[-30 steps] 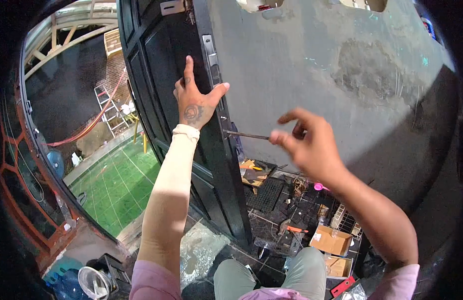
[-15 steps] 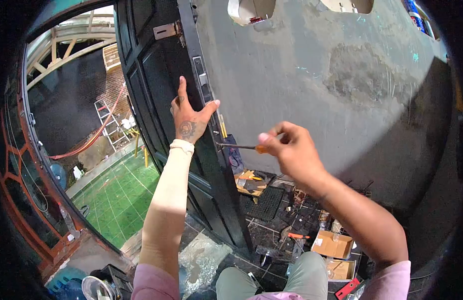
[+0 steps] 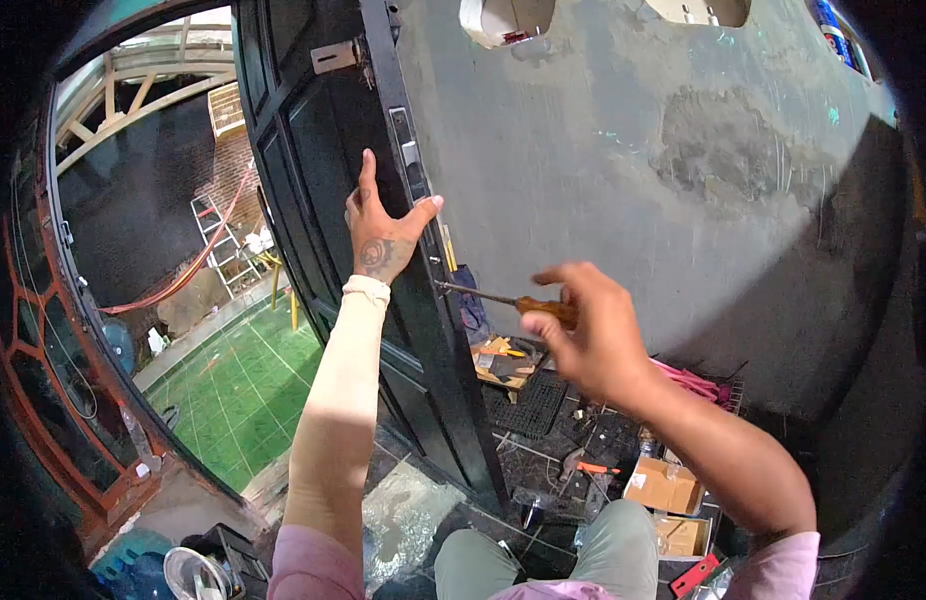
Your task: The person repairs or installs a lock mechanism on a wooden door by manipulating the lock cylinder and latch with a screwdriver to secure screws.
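A dark panelled door (image 3: 323,130) stands open, with a metal lock plate (image 3: 407,150) set in its edge. My left hand (image 3: 381,232) lies against the door near that edge, fingers spread, thumb over the edge below the plate. On the right, my right hand (image 3: 595,325) holds the amber handle of a screwdriver (image 3: 488,296) between thumb and fingers, the index finger lifted off. The screwdriver's tip meets the door edge at a small screw or hole, below my left hand; which it is cannot be made out. Higher on the door is a metal latch plate (image 3: 335,57).
Behind the door rises a grey plastered wall (image 3: 583,180). Cardboard boxes (image 3: 665,486), an orange-handled tool (image 3: 595,468), a black crate (image 3: 533,405) and a red level (image 3: 695,577) lie on the dark floor. Left, the doorway shows green tiles (image 3: 228,400) and a ladder (image 3: 223,245).
My right hand has moved slightly down and right, and its fingers have loosened around the handle, showing more of it. The screwdriver tilts more downward toward the handle. My left hand stays on the door.
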Demonstrator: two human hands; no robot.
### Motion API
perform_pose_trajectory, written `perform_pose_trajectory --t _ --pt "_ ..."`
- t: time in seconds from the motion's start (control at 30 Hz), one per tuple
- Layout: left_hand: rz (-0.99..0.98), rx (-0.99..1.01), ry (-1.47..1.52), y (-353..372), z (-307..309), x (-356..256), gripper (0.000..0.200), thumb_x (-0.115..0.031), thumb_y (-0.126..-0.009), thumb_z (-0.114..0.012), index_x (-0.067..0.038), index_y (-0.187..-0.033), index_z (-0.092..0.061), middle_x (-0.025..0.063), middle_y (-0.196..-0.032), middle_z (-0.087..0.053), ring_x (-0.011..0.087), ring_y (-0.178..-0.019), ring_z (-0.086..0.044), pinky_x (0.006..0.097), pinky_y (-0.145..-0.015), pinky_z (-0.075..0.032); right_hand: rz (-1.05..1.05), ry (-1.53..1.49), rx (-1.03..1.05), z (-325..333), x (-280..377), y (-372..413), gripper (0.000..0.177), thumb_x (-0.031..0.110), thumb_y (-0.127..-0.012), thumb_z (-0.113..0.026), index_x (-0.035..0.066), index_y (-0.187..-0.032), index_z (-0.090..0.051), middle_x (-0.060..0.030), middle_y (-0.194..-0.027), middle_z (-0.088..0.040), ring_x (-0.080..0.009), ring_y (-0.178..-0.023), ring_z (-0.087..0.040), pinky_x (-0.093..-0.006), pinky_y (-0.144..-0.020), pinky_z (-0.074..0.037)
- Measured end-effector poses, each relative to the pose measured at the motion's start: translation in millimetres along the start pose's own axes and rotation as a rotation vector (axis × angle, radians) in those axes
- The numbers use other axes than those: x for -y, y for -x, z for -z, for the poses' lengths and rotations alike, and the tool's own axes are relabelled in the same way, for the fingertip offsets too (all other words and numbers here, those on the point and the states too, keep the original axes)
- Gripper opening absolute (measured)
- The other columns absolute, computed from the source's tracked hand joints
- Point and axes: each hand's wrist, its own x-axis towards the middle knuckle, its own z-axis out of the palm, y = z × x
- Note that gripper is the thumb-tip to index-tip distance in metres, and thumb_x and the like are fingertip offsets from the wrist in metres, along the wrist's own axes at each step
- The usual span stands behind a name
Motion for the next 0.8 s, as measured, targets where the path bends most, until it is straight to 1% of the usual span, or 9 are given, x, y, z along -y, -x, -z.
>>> perform_pose_trajectory --t 0.13,0.27,0.4,0.43,0.47,0.53,0.63,0.73,0.8 --pt "0.001 0.036 0.067 1 5 3 0.111 -0.044 -0.075 -0.081 -0.016 -0.158 -0.014 0.0349 -0.146 -0.030 0.0482 -0.138 -0.029 0.0536 -0.114 -0.028 -0.496 -0.047 0.332 6 -16 -10 0.044 0.039 -0.099 -0.056 -0.003 -0.104 -0.067 -0.0290 -0.090 -0.068 -0.0431 -0.089 -0.068 -0.0450 -0.076 -0.053" --pt "-0.030 0.037 0.099 1 8 9 0.102 -0.047 -0.080 -0.077 -0.011 -0.157 -0.021 0.0320 -0.147 -0.032 0.0442 -0.138 -0.032 0.0510 -0.114 -0.028 -0.285 0.262 0.455 13 12 -16 0.041 0.036 -0.097 -0.057 -0.003 -0.097 -0.068 -0.0310 -0.089 -0.067 -0.0469 -0.088 -0.066 -0.0499 -0.078 -0.053" --pt "0.043 0.118 0.586 5 16 46 0.079 -0.047 -0.089 -0.068 -0.004 -0.148 -0.040 0.0265 -0.145 -0.043 0.0360 -0.134 -0.042 0.0433 -0.114 -0.031 0.354 0.416 0.089 3 8 1 0.029 0.028 -0.090 -0.068 0.000 -0.098 -0.063 -0.0186 -0.080 -0.058 -0.0413 -0.081 -0.062 -0.0475 -0.072 -0.052" --pt "0.156 0.087 0.590 18 28 36 0.064 -0.043 -0.093 -0.064 0.000 -0.139 -0.051 0.0230 -0.140 -0.052 0.0318 -0.130 -0.048 0.0385 -0.112 -0.033 0.295 0.277 0.027 1 10 3 0.030 0.027 -0.088 -0.070 0.000 -0.099 -0.062 -0.0173 -0.081 -0.056 -0.0400 -0.080 -0.061 -0.0466 -0.071 -0.051" --pt "0.188 0.008 0.485 25 26 45 0.047 -0.034 -0.096 -0.064 -0.005 -0.132 -0.058 0.0048 -0.112 -0.061 0.0138 -0.104 -0.055 0.0299 -0.091 -0.042 0.237 0.139 -0.037 -3 13 3 0.031 0.025 -0.087 -0.072 0.000 -0.101 -0.061 -0.0159 -0.081 -0.055 -0.0387 -0.080 -0.060 -0.0457 -0.070 -0.050" --pt "0.020 -0.103 0.064 53 22 46 0.036 -0.031 -0.097 -0.064 -0.003 -0.118 -0.063 0.0053 -0.101 -0.061 0.0112 -0.093 -0.056 0.0277 -0.083 -0.045 0.078 -0.020 -0.139 -10 14 3 0.033 0.023 -0.085 -0.075 0.000 -0.103 -0.060 -0.0157 -0.082 -0.054 -0.0373 -0.080 -0.060 -0.0448 -0.069 -0.049" --pt "0.112 -0.051 0.276 70 -2 44 0.024 -0.025 -0.095 -0.066 -0.002 -0.099 -0.062 0.0041 -0.075 -0.059 0.0113 -0.065 -0.051 0.0259 -0.064 -0.045 -0.158 0.003 -0.189 -9 4 4 0.032 0.028 -0.089 -0.072 0.000 -0.101 -0.063 -0.0220 -0.081 -0.059 -0.0394 -0.078 -0.062 -0.0460 -0.071 -0.048" --pt "0.104 -0.056 0.184 65 -2 29 0.023 -0.019 -0.095 -0.063 0.000 -0.087 -0.055 0.0121 -0.066 -0.059 0.0226 -0.059 -0.059 0.0368 -0.061 -0.048 -0.496 0.047 0.254 4 3 -1 0.034 0.033 -0.094 -0.065 -0.001 -0.095 -0.066 -0.0251 -0.075 -0.061 -0.0406 -0.074 -0.064 -0.0469 -0.072 -0.049" --pt "0.087 -0.077 0.170 66 -6 32 0.022 -0.018 -0.095 -0.062 0.001 -0.087 -0.054 0.0132 -0.068 -0.060 0.0251 -0.059 -0.060 0.0371 -0.060 -0.048 -0.341 0.090 0.206 2 4 2 0.036 0.033 -0.096 -0.061 -0.002 -0.091 -0.067 -0.0247 -0.070 -0.062 -0.0409 -0.072 -0.065 -0.0495 -0.071 -0.049"
